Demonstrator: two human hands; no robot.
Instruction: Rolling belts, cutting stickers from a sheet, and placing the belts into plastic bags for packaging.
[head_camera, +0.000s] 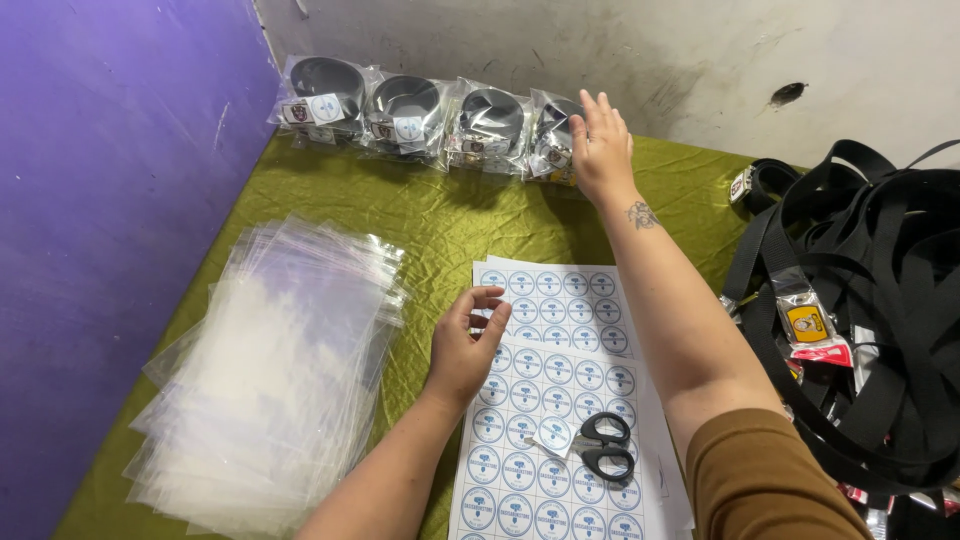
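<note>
We count four bagged belts in a row along the wall at the far edge of the table; our right hand (601, 147) rests with fingers spread flat on the fourth bagged belt (555, 140), the rightmost, touching its crinkly clear wrap. Each of the other three bagged belts (405, 112) is a coiled black strap in glossy plastic with a small round label. Our left hand (465, 345) hovers half-curled, fingers loosely open and gripping nothing, over the left edge of the sticker sheets (555, 365). We see at least two of these white paper sheets overlapping, printed with rows of round blue-and-white stickers. One pair of black-handled scissors (600, 447) lies on the nearer sheet. To the left sits a fanned stack of clear plastic bags (275, 380), thin and shiny, too many to count. A tangled heap of loose black belts (870, 320) lies at the right. The green cloth (440, 215) under everything is wrinkled.
</note>
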